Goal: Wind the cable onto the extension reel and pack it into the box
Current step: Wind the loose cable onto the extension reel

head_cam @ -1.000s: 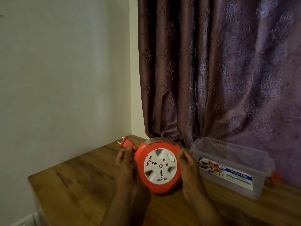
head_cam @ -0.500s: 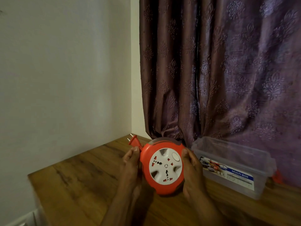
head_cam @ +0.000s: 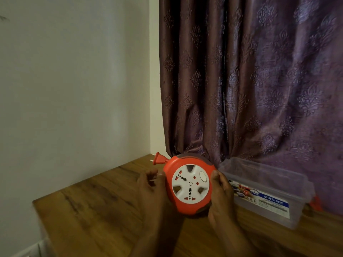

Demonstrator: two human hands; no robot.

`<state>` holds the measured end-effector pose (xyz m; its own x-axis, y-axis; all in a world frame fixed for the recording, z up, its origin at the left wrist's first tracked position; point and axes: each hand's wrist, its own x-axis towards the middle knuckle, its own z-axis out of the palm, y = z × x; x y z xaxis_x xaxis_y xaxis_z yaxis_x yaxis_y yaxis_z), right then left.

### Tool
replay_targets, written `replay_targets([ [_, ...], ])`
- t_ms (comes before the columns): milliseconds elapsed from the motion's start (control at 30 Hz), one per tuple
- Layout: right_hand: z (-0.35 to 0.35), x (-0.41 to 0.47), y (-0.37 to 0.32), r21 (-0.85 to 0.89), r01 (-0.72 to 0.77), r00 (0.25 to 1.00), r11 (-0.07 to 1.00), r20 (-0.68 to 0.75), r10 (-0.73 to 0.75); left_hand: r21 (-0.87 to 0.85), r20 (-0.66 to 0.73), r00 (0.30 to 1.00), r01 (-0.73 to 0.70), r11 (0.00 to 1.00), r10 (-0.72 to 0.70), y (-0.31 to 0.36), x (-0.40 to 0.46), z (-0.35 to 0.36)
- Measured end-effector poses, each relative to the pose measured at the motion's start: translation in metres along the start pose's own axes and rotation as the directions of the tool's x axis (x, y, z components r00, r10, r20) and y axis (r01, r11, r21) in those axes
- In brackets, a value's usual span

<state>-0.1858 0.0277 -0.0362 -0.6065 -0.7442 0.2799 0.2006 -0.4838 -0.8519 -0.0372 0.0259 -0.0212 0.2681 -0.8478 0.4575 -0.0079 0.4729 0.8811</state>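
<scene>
While only the head view is on offer, it shows the matter plainly enough. An orange extension reel (head_cam: 190,184) with a white socket face is held upright, its face toward the camera, just above or on the wooden surface (head_cam: 104,206); whether its lower edge touches the wood I cannot tell. The right hand (head_cam: 220,193) grasps the reel's right rim, thumb on the front edge and fingers wrapped behind. The left hand (head_cam: 150,184) sits at the left rim with loosely bent fingers; it looks released or only brushing the rim, not gripping.

No loose cable shows anywhere. Only the orange plug (head_cam: 159,159) sticks out from the reel's upper left edge, prongs pointing away toward the wall (head_cam: 74,89). I judge the winding to be done, or very nearly, and the packing step to be in hand.

The clear plastic box (head_cam: 269,184) stands just to the right of the reel, against the purple curtain (head_cam: 250,80); it carries a label on its front, and I cannot tell whether a lid is on it. The next move, as I judge it, calls for carrying the reel rightward over the box rim, laying it flat, and minding that the protruding plug clears the wall of the box.
</scene>
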Motion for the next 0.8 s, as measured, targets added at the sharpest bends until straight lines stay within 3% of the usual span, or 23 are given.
replay_targets([
  [100,0.003,0.0,0.001,0.022,0.007,0.999,1.0,-0.044,-0.006,0.313,0.132,0.958,-0.282,0.907,0.253,-0.003,-0.004,0.004],
  [267,0.011,-0.003,0.001,-0.005,0.041,0.996,0.999,-0.077,-0.041,0.565,0.426,0.888,-0.412,0.715,0.175,-0.007,-0.02,0.029],
  [367,0.014,-0.006,0.001,-0.055,0.083,0.994,0.995,-0.062,-0.086,0.695,0.442,0.893,-0.404,0.595,0.09,-0.007,-0.018,0.028],
  [500,0.017,-0.009,0.0,-0.087,0.12,0.992,0.989,-0.035,-0.123,0.775,0.456,0.888,-0.361,0.519,-0.063,0.001,-0.018,0.028],
  [667,0.015,-0.011,0.002,-0.111,0.107,0.994,0.988,-0.02,-0.11,0.787,0.511,0.833,-0.354,0.505,-0.212,0.007,-0.016,0.028],
  [800,0.013,-0.012,0.005,-0.095,0.059,0.998,0.994,-0.021,-0.061,0.77,0.489,0.846,-0.304,0.561,-0.213,0.005,-0.018,0.033],
])
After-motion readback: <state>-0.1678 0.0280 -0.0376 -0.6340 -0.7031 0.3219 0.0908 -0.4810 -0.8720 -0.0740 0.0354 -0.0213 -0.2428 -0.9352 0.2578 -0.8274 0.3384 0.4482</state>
